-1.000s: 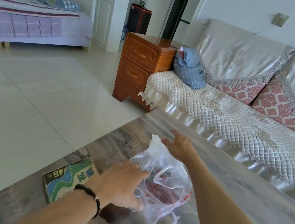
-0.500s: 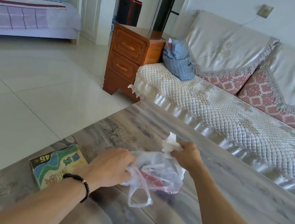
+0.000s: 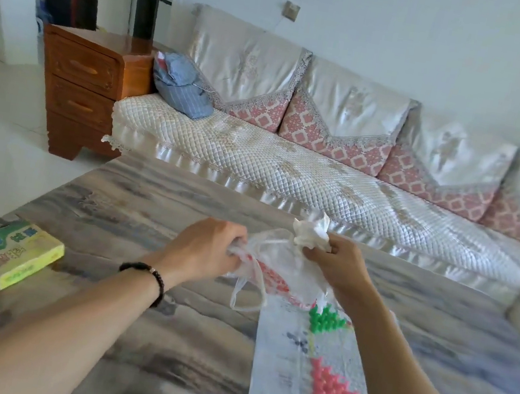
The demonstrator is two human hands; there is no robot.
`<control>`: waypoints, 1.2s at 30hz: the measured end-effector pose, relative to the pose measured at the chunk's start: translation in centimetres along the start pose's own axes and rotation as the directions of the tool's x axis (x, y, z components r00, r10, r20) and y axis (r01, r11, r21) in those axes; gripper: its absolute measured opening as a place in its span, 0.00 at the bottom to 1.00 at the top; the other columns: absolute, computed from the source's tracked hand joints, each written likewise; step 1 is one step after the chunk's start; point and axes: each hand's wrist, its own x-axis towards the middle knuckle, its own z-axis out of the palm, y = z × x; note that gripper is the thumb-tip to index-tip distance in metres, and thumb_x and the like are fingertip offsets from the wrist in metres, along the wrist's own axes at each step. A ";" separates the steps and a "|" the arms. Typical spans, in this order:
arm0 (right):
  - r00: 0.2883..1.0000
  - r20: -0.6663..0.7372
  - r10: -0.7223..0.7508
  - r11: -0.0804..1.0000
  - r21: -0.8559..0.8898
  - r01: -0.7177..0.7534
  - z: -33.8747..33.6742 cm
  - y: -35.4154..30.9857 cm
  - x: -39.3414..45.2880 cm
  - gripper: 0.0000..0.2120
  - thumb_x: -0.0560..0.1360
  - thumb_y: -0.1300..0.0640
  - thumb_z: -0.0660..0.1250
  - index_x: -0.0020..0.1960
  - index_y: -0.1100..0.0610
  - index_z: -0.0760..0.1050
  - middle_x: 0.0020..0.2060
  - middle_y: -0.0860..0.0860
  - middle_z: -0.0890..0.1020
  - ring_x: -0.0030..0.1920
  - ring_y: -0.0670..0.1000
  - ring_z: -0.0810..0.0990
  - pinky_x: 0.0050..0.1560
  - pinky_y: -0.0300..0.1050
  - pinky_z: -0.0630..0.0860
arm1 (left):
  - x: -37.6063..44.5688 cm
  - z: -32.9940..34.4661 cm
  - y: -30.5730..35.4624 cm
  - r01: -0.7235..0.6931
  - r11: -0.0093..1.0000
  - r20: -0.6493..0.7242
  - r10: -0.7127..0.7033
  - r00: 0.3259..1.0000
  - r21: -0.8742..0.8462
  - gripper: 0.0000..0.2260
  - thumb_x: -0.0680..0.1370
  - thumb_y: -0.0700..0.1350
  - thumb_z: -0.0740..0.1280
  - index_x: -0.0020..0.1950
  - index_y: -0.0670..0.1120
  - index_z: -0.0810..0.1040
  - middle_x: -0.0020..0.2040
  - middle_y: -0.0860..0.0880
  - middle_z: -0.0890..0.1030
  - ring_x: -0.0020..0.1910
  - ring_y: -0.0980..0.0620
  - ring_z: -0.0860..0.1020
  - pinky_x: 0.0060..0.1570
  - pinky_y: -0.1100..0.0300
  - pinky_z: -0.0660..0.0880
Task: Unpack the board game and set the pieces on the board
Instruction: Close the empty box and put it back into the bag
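Note:
Over the table I hold a thin clear plastic bag (image 3: 278, 265) with red print between both hands. My left hand (image 3: 208, 250) grips its left side, and my right hand (image 3: 337, 261) clutches its bunched top. Below the bag a pale paper game board (image 3: 297, 375) lies flat on the table. A cluster of green pegs (image 3: 325, 319) stands at the board's far end, and a triangle of pink pegs (image 3: 330, 392) sits nearer to me. The yellow and green game box (image 3: 10, 253) lies on the table's left side.
The grey marbled table (image 3: 129, 312) fills the lower view. A quilted cream sofa (image 3: 290, 174) runs along its far side, with a blue bundle of cloth (image 3: 180, 87) on the left end. A wooden drawer cabinet (image 3: 88, 82) stands left of the sofa on the white floor.
The view swung right, bringing the board and pegs into sight. Both hands lifted the bag and pulled it apart; my right hand now clutches its bunched top higher.

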 end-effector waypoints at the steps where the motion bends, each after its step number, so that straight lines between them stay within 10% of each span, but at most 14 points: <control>1: 0.999 -0.032 0.012 1.000 0.002 -0.012 -2.2 0.8 -1.9 0.04 0.68 0.62 0.73 0.39 0.63 0.79 0.30 0.53 0.76 0.32 0.51 0.73 0.34 0.46 0.68 | -0.2 0.7 2.2 -0.039 0.999 0.018 0.039 0.999 -0.010 0.03 0.72 0.42 0.69 0.41 0.46 0.76 0.36 0.49 0.80 0.35 0.49 0.77 0.36 0.50 0.76; 9: 0.934 -0.322 0.156 0.984 -0.028 -0.174 -18.2 9.1 -20.1 0.03 0.68 0.61 0.72 0.40 0.61 0.81 0.36 0.60 0.82 0.36 0.59 0.80 0.39 0.57 0.77 | -4.5 9.7 19.8 -0.302 0.941 0.210 0.330 0.920 -0.153 0.06 0.75 0.44 0.67 0.51 0.46 0.76 0.46 0.49 0.81 0.43 0.48 0.78 0.44 0.52 0.76; 16: 0.725 -0.592 0.352 0.932 0.153 -0.328 -26.0 17.8 -39.1 0.08 0.69 0.66 0.71 0.39 0.53 0.83 0.41 0.63 0.83 0.40 0.56 0.80 0.44 0.54 0.77 | -12.6 21.2 32.6 -0.454 0.854 0.443 0.520 0.730 -0.255 0.05 0.75 0.47 0.66 0.50 0.50 0.74 0.51 0.46 0.80 0.51 0.45 0.77 0.45 0.56 0.71; 23: 0.569 -0.604 0.558 0.818 0.284 -0.501 -25.3 24.9 -52.9 0.04 0.68 0.60 0.74 0.42 0.56 0.83 0.39 0.57 0.84 0.43 0.58 0.84 0.45 0.55 0.80 | -24.6 32.6 39.0 -0.470 0.814 0.684 0.558 0.469 -0.342 0.11 0.76 0.50 0.66 0.57 0.49 0.76 0.55 0.46 0.80 0.54 0.45 0.77 0.50 0.54 0.74; 28: 0.472 -0.587 0.658 0.706 0.261 -0.659 -22.3 30.5 -58.0 0.03 0.68 0.57 0.70 0.40 0.56 0.81 0.38 0.54 0.83 0.41 0.56 0.82 0.43 0.54 0.79 | -33.7 38.5 39.3 -0.206 0.905 0.822 0.423 0.381 -0.371 0.07 0.76 0.52 0.63 0.50 0.50 0.72 0.44 0.52 0.77 0.43 0.48 0.75 0.42 0.54 0.72; 33: 0.426 -0.542 0.725 0.598 0.188 -0.779 -18.9 34.5 -60.6 0.02 0.66 0.61 0.66 0.38 0.56 0.77 0.35 0.53 0.81 0.37 0.53 0.80 0.36 0.47 0.76 | -36.3 41.2 37.9 -0.112 0.917 0.887 0.398 0.234 -0.382 0.23 0.73 0.55 0.68 0.66 0.50 0.70 0.61 0.51 0.75 0.60 0.51 0.73 0.55 0.55 0.71; 36: 0.451 -0.441 0.776 0.543 0.102 -0.834 -16.3 36.1 -60.7 0.06 0.66 0.57 0.69 0.43 0.56 0.77 0.39 0.53 0.80 0.38 0.51 0.79 0.36 0.47 0.75 | -34.8 41.9 35.9 -0.193 0.915 0.865 0.398 0.305 -0.354 0.23 0.75 0.49 0.67 0.70 0.51 0.69 0.67 0.51 0.72 0.65 0.52 0.71 0.63 0.57 0.69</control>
